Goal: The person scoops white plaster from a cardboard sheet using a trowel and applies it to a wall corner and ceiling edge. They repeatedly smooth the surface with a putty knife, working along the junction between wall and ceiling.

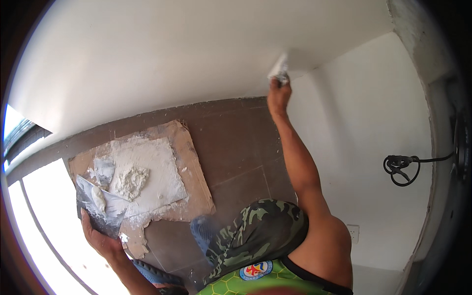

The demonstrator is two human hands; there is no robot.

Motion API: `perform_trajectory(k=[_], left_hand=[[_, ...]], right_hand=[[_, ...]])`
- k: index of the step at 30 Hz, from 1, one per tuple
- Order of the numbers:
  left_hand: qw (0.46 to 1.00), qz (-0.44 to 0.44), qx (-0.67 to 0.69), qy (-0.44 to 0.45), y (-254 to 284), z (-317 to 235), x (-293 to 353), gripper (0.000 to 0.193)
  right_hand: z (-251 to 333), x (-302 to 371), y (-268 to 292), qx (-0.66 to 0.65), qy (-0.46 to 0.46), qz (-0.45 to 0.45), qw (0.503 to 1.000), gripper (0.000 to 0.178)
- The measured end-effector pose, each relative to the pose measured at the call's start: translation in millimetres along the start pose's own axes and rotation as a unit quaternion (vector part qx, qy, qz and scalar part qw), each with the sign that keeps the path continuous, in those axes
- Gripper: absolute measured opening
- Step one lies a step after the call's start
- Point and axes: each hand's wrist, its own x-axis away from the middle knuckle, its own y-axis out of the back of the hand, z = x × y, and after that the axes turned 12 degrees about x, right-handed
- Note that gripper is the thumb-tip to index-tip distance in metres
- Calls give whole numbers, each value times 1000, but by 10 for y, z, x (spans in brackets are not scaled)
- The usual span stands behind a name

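Observation:
My right hand (279, 98) reaches up to the white wall, its fingers closed on a putty knife (280, 69) whose blade is smeared white and slightly blurred. The blade is at the wall's surface, close to the corner. At the lower left, my left hand (101, 240) grips the edge of a flat grey plate (112, 216), thumb along its side. A lump of white putty (99, 199) lies on that plate. Just beyond it, a white heap of putty (131, 183) sits on a powder-covered board (164, 167). A smaller smeared grey piece (103, 170) rests beside the heap.
Torn cardboard (196, 189) lies under the board on dark floor tiles (236, 147). My camouflage-clad knee (268, 228) is bent between my arms. A looped black cable (400, 167) hangs at the right wall, above a white socket (353, 233). Bright light fills the left side.

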Motion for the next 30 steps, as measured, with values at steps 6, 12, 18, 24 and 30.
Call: perform_trajectory(k=[6, 12, 18, 24, 30], left_hand=[[1000, -20, -11, -9, 28, -5, -9, 44], [1000, -5, -8, -1, 73, 35, -43, 45], [999, -20, -31, 11, 55, 58, -57, 44], [1000, 9, -8, 18, 60, 14, -36, 43], [999, 30, -9, 28, 49, 40, -13, 42]], right_hand=[[-1150, -1084, 435, 12, -95, -117, 988, 52], [-1091, -1321, 91, 155, -24, -133, 979, 57], [-971, -769, 199, 57, -56, -32, 996, 61], [-1148, -1239, 257, -69, -7, -135, 988, 53], [-171, -455, -311, 159, 139, -146, 966, 47]])
